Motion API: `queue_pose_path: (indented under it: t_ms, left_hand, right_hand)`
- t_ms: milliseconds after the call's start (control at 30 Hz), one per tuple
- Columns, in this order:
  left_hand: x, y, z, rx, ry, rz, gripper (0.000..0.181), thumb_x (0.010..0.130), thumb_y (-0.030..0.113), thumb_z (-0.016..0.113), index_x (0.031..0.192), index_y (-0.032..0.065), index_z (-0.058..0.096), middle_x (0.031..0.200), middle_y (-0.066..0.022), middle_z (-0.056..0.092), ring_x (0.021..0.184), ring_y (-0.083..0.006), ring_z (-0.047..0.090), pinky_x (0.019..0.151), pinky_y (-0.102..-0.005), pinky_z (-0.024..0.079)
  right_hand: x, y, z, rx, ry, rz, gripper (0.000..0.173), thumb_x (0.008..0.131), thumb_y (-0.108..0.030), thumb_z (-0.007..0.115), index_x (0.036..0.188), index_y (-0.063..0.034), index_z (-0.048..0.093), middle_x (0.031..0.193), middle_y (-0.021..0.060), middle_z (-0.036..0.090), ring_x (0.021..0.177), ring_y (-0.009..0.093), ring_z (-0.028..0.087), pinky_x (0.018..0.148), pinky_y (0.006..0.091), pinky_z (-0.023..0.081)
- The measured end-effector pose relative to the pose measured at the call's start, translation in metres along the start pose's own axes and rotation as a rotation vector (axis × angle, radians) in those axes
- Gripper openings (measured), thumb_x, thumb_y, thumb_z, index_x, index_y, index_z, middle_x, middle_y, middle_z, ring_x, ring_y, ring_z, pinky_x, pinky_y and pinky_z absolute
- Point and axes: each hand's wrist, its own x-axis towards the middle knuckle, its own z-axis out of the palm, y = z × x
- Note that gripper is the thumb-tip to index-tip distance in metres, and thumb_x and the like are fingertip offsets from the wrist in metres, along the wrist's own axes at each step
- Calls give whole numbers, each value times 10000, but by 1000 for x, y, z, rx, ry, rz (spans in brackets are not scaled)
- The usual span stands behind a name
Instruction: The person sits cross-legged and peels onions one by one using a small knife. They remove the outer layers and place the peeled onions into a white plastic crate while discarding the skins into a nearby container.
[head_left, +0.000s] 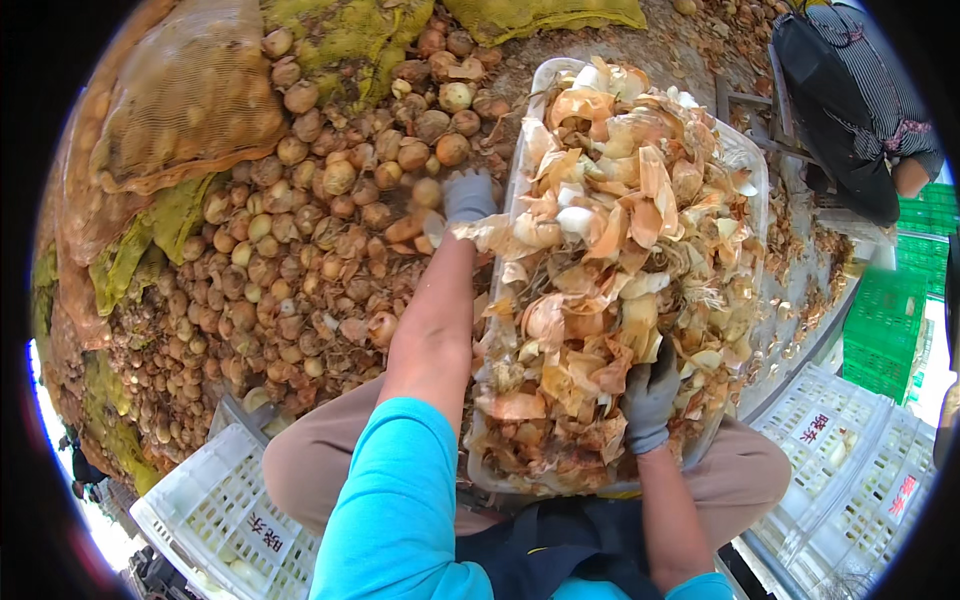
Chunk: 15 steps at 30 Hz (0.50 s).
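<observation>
My left hand (470, 198), in a grey glove, reaches out to the onion pile (330, 247), beside the left wall of a white plastic crate (517, 161). One onion (427, 193) lies just left of its fingers. Dry onion skins (592, 315) heap the crate to its rim, with a few white onion pieces (575, 220) among them. My right hand (651, 401), gloved in grey with a dark part towards the fingers, is sunk into the skins at the crate's near right. Skins hide its fingertips, and I cannot tell whether it grips anything.
Orange mesh sacks (187, 97) and yellow mesh sacks (337, 45) border the pile. White crates stand at lower left (225, 510) and lower right (832, 450), bearing writing. Green crates (885, 330) stand at right. Another person (862, 97) sits at upper right.
</observation>
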Motion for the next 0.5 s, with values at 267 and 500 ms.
queue_pose_path:
  t_ms: [267,500]
  left_hand:
    - [-40,-50,-13,-1050,183,-89,684,612,217,832,1202,29,543,1155,-136,575,1026,-275,589,867,-370,505]
    - [-148,-30,-163,-2216,-66,370,470,831,-36,496,1293,33,449,1148,-198,581,959,-401,638,821,-537,565]
  right_hand:
    - [-2,1,-2,2,-48,47,458,811,-139,475,1171,140,525,912,277,634,803,325,652,727,374,509]
    - [4,-16,-8,80,-17,65,419,911,-239,507,1232,29,546,915,223,660,770,305,650,689,373,501]
